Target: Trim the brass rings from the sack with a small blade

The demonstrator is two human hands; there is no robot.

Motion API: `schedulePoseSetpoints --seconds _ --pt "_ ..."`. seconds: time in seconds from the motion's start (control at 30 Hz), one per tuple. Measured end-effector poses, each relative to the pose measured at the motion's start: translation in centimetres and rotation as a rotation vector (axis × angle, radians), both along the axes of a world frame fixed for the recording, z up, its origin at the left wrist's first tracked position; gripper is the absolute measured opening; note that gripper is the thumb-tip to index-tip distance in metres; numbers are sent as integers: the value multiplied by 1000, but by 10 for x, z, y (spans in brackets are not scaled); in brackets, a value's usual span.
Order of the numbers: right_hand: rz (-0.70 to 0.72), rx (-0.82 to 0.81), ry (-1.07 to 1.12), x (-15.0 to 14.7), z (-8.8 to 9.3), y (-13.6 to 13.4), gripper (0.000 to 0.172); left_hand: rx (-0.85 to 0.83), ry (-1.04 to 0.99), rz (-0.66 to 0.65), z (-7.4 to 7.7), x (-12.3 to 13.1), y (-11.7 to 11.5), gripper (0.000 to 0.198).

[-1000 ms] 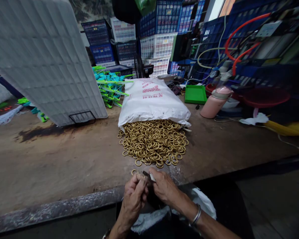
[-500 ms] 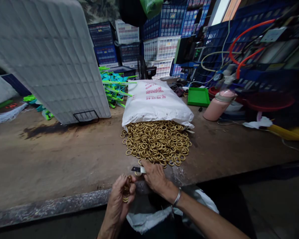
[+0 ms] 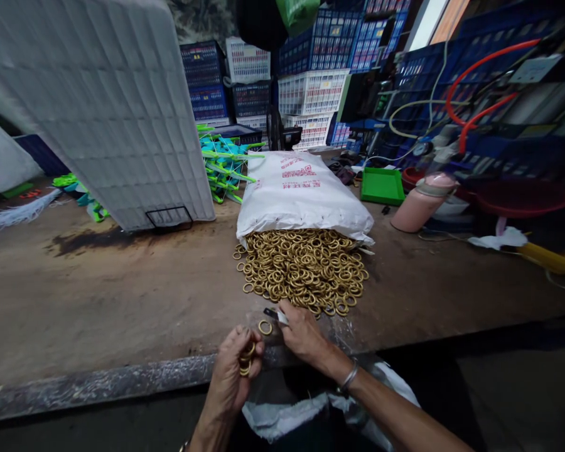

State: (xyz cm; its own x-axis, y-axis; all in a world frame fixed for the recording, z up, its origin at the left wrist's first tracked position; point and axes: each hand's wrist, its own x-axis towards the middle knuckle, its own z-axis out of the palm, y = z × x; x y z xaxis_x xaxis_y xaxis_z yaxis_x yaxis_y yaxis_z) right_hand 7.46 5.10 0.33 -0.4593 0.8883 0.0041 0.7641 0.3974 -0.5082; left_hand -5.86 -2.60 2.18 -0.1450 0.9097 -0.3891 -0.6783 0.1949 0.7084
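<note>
My left hand [image 3: 228, 370] is closed around several gold-coloured rings [image 3: 245, 365], held just above the table's front edge. A small knife [image 3: 271, 313] with a dark blade and a pale handle is gripped in my right hand [image 3: 304, 336], its blade pointing left. Between the two hands a single ring [image 3: 260, 328] lies flat on the table. Just beyond my right hand spreads a heap of the same rings [image 3: 306, 270], spilling from the mouth of a white sack [image 3: 306, 204] with red print.
A tall ribbed white panel [image 3: 122, 125] stands on the left, beside green and turquoise plastic pieces [image 3: 223, 163]. To the right are a green tray [image 3: 382, 186], a pink bottle [image 3: 421, 204] and red hoses [image 3: 456, 94]. Stacked crates [image 3: 313, 91] fill the back.
The knife has shifted away from the single ring, which now shows whole on the table. My left hand still holds its rings. The whole view has swung slightly left.
</note>
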Motion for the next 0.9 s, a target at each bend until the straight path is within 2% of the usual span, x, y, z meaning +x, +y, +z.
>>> schedulePoseSetpoints --seconds 0.07,0.17,0.3,0.4,0.6,0.9 --pt "7 -70 156 5 3 -4 9 9 79 -21 -2 5 2 24" --pt "28 -193 362 11 9 -13 23 -21 156 -59 -6 12 5 34" --pt "52 -369 514 18 16 -21 24 -12 266 -162 -12 20 6 37" --pt "39 -440 592 21 17 -23 21 12 366 -219 -15 22 7 33" --pt "-56 -417 639 21 19 -23 18 -6 451 -246 -10 26 7 32" --pt "-88 -428 642 23 11 -24 23 -13 374 -256 -9 38 5 30"
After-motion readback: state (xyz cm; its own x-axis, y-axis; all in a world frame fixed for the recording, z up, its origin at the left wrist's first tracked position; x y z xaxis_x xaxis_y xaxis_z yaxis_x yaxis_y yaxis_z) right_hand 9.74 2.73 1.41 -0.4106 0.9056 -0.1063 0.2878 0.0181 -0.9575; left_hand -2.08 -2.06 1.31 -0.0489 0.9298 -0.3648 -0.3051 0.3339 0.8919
